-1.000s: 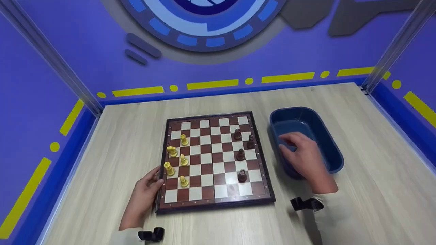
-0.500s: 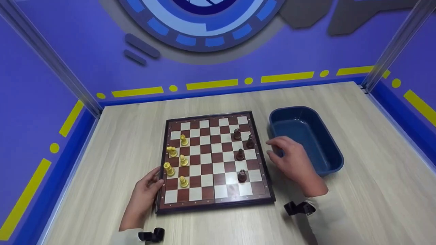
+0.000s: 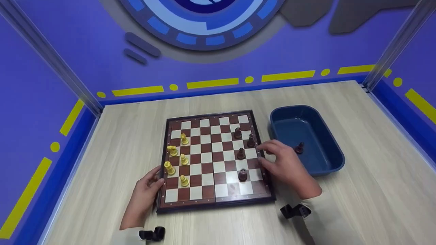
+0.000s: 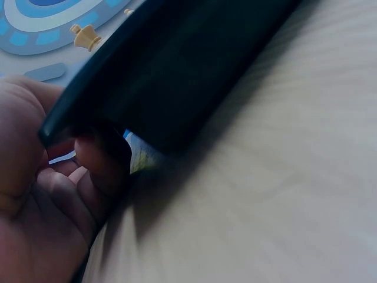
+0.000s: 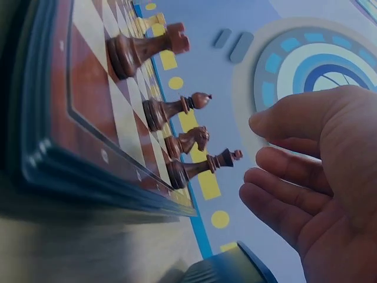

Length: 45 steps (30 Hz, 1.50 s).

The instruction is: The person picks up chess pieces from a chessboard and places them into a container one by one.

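My left hand [image 3: 144, 194] grips the left edge of a brown-and-white chessboard [image 3: 204, 168]; in the left wrist view its fingers [image 4: 97, 162] curl beneath the rim. My right hand [image 3: 284, 165] hovers at the board's right edge, thumb and fingers apart, nothing between them. Nearest to it stand a dark king [image 3: 251, 140] and bishop [image 3: 241, 153]. A dark knight [image 5: 188, 141] and rook [image 5: 144, 50] also stand upright on that side. On the left side are several yellow pieces, among them a knight [image 3: 172, 150].
Right of the board sits a blue bin [image 3: 332, 163] with one dark chess piece [image 3: 299, 148] inside. The wooden table [image 3: 126, 136] reaches back to a purple wall [image 3: 211, 68] with yellow markings. Side walls close it in left and right.
My right hand has moved left from over the bin to the board's right edge. The dark piece in the bin has come into view. My left hand has stayed put.
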Each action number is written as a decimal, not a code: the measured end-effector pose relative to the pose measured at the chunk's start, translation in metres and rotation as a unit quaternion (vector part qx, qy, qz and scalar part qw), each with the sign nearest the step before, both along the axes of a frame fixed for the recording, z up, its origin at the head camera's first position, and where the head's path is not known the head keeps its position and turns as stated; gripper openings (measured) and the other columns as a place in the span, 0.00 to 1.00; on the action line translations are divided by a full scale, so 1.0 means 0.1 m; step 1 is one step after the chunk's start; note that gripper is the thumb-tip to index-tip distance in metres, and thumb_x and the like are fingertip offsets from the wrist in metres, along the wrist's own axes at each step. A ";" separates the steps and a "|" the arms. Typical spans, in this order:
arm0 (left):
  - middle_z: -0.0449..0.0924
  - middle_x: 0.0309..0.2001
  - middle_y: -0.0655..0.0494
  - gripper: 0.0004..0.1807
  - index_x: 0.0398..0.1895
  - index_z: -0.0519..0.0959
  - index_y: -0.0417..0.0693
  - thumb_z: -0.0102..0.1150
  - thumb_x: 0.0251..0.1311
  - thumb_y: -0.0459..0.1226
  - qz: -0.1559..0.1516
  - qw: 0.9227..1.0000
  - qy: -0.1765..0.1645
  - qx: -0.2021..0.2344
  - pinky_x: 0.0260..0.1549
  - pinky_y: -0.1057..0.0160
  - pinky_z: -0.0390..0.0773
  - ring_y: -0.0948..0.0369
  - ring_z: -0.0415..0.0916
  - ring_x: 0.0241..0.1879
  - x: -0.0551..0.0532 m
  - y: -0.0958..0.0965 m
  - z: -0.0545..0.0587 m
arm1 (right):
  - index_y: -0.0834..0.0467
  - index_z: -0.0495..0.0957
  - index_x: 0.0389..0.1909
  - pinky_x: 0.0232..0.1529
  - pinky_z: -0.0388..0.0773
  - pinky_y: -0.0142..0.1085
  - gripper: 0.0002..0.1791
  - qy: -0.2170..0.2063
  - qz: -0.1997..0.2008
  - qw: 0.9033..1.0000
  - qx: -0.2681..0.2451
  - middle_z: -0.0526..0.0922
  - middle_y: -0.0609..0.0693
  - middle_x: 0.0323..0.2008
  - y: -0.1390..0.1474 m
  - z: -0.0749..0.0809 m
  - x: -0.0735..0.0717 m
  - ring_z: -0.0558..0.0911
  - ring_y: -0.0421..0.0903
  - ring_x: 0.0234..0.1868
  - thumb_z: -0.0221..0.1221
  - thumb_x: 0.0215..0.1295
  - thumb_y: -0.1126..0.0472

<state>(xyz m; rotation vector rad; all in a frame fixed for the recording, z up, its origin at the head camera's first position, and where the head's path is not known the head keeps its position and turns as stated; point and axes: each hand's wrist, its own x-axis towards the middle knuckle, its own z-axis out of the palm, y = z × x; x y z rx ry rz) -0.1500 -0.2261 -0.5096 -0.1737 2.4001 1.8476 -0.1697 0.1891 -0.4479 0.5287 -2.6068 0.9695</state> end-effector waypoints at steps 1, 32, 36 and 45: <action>0.73 0.45 0.45 0.28 0.71 0.62 0.40 0.50 0.68 0.28 0.000 1.000 -0.001 0.000 0.39 0.69 0.80 0.68 0.78 0.41 0.00 0.00 0.00 | 0.57 0.84 0.43 0.44 0.83 0.40 0.15 -0.002 0.003 1.000 -0.001 0.84 0.49 0.44 -0.01 -0.01 0.00 0.84 0.48 0.42 0.70 0.52 0.64; 0.71 0.41 0.47 0.27 0.69 0.65 0.36 0.54 0.66 0.29 -0.005 1.000 0.025 -0.010 0.36 0.70 0.79 0.68 0.75 0.36 -0.01 -0.03 -0.03 | 0.55 0.83 0.48 0.49 0.80 0.41 0.17 -0.063 0.097 0.993 0.013 0.85 0.45 0.46 -0.26 -0.15 0.09 0.84 0.43 0.45 0.68 0.57 0.55; 0.71 0.42 0.47 0.28 0.69 0.64 0.37 0.53 0.66 0.29 -0.003 1.000 0.013 0.003 0.38 0.70 0.79 0.68 0.76 0.38 -0.01 -0.03 -0.03 | 0.55 0.82 0.48 0.50 0.79 0.42 0.18 -0.078 0.097 0.992 0.017 0.85 0.45 0.47 -0.27 -0.17 0.10 0.84 0.44 0.46 0.67 0.58 0.54; 0.72 0.42 0.46 0.28 0.69 0.64 0.36 0.53 0.66 0.28 -0.003 1.000 0.015 0.021 0.38 0.69 0.80 0.68 0.76 0.37 0.00 -0.03 -0.03 | 0.54 0.82 0.47 0.49 0.80 0.41 0.16 -0.085 0.110 0.990 0.018 0.85 0.46 0.46 -0.33 -0.20 0.12 0.84 0.44 0.45 0.68 0.57 0.59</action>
